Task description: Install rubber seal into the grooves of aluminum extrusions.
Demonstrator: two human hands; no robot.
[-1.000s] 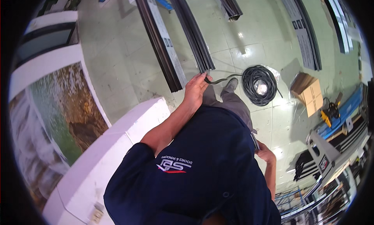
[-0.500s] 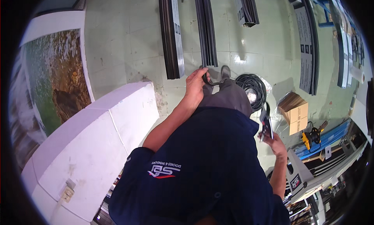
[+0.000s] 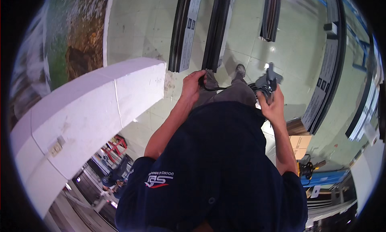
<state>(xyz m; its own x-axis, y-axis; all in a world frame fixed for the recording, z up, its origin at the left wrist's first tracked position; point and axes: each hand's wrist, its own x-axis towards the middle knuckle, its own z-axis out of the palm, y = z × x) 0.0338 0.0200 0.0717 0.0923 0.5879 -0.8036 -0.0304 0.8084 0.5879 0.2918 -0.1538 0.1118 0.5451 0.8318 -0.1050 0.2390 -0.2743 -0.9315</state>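
Observation:
My left hand [image 3: 193,85] is closed in a pinch on a black flexible strip [image 3: 213,88], at the near end of a dark long profile [image 3: 214,39]. From those fingers the strip sags across my legs toward the right. My right hand [image 3: 274,105] grips a grey hand tool [image 3: 269,80], held out above the floor by my right leg; its exact kind is blurred. Behind the tool and that hand, a coil of black strip is mostly hidden.
Another wrapped profile [image 3: 183,35] lies to the left, and a shorter one [image 3: 271,19] farther off. Long profiles [image 3: 327,67] line the right, beside a cardboard box [image 3: 300,143]. A white low wall [image 3: 92,91] stands at left. A black-and-yellow reel [image 3: 307,167] sits at lower right.
My right hand has risen from low at the right to beside my leg, bringing the tool forward. The left hand keeps the strip at the profile's end. The whole view has shifted.

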